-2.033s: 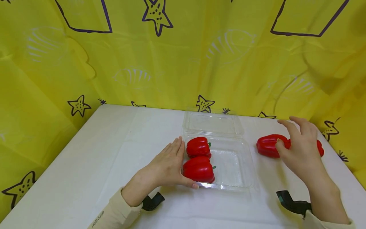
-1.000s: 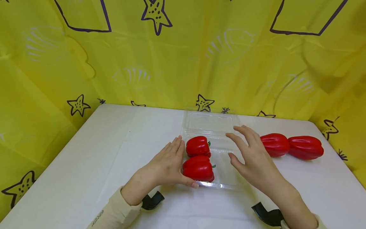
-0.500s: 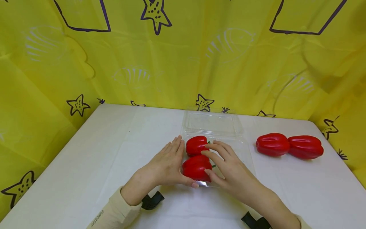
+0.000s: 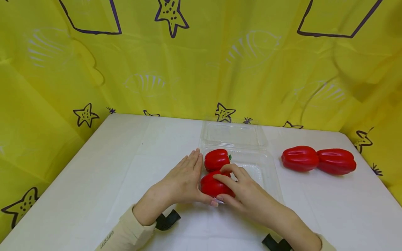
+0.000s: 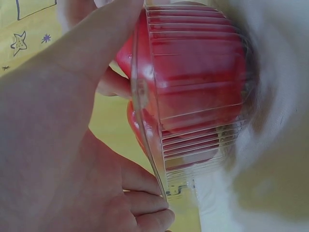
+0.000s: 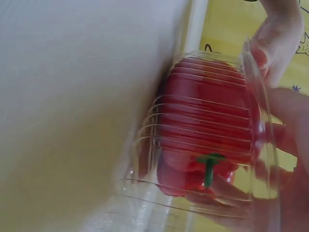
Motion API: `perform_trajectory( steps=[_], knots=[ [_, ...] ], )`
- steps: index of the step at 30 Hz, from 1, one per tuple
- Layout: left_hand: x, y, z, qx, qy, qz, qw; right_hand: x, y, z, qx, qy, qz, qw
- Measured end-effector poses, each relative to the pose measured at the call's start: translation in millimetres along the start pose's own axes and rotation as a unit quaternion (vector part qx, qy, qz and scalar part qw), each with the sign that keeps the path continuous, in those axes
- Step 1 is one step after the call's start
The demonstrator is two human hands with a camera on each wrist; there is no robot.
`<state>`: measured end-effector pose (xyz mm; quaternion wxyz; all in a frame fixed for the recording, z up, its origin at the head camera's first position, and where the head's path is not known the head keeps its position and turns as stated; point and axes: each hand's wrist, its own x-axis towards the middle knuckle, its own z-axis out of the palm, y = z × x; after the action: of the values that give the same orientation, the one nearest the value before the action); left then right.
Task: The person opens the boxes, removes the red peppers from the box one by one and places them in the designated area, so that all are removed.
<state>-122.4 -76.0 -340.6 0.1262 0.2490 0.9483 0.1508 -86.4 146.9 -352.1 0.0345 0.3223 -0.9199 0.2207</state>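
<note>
A clear plastic clamshell box [image 4: 267, 170] lies with its lid [image 4: 232, 135] folded back. Two red bell peppers are in its left part: the far pepper [image 4: 216, 159] and the near pepper [image 4: 213, 184]. My left hand [image 4: 182, 179] rests along the box's left wall, fingers straight, thumb at the front rim. With curled fingers and thumb, my right hand [image 4: 248, 190] holds the near pepper from above and the right. In the right wrist view a green stem [image 6: 209, 169] shows through the ribbed wall. The left wrist view shows red pepper [image 5: 198, 72] behind the plastic.
Two more red peppers, one on the left [image 4: 299, 158] and one on the right [image 4: 336, 161], lie end to end on the white table [image 4: 94, 184], right of the box. A yellow patterned curtain [image 4: 188, 62] hangs behind the table.
My right hand has come left from the peppers on the table, over the box, and down onto the near pepper, its fingers closing around it. My left hand has stayed put.
</note>
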Motion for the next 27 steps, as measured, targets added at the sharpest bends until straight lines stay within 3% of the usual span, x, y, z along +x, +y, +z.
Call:
perform_trajectory(
  steps=[4, 11, 21, 27],
  knots=[
    [0.8, 0.5, -0.3, 0.005, -0.001, 0.004, 1.0000, 1, 5, 2, 0.027, 0.010, 0.000, 1.000],
    [1.0, 0.9, 0.1, 0.006, 0.001, 0.004, 1.0000, 1, 10, -1, 0.073, -0.013, 0.020, 0.997],
    [1.5, 0.6, 1.2, 0.006, -0.006, -0.003, 1.0000, 3, 15, 2, 0.009, 0.039, -0.011, 0.999],
    [0.7, 1.4, 0.5, 0.016, -0.001, -0.001, 0.9999, 1, 21, -2, -0.015, 0.013, 0.008, 1.000]
  ],
)
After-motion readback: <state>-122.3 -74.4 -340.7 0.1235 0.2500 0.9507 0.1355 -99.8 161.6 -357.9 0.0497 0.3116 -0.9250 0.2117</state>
